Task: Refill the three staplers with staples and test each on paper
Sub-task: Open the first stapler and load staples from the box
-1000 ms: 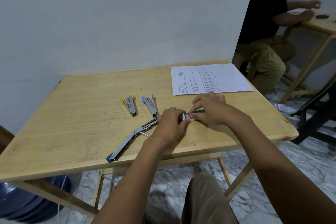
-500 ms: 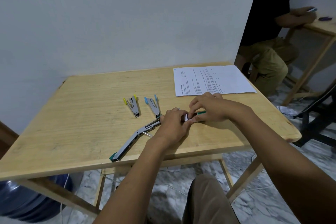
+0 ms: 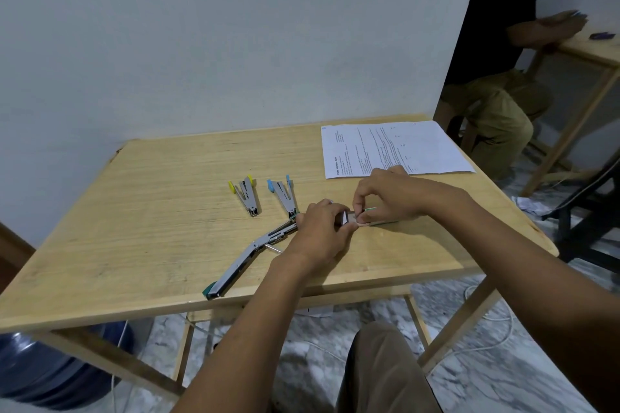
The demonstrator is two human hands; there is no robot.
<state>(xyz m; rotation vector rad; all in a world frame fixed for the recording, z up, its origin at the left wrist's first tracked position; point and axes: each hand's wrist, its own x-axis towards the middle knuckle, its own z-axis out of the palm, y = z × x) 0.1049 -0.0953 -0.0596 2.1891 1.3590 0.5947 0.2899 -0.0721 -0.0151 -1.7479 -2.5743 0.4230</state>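
Two hands, our left (image 3: 318,231) gripping the staple box (image 3: 347,219) and right (image 3: 391,198) pinching inside it, beside the open green stapler (image 3: 250,255); we should draw strips out straight.

Green stapler (image 3: 250,253) lies swung fully open near the front edge; yellow stapler (image 3: 247,195) and blue stapler (image 3: 284,194) lie side by side behind it; printed paper (image 3: 392,150) flat at far right
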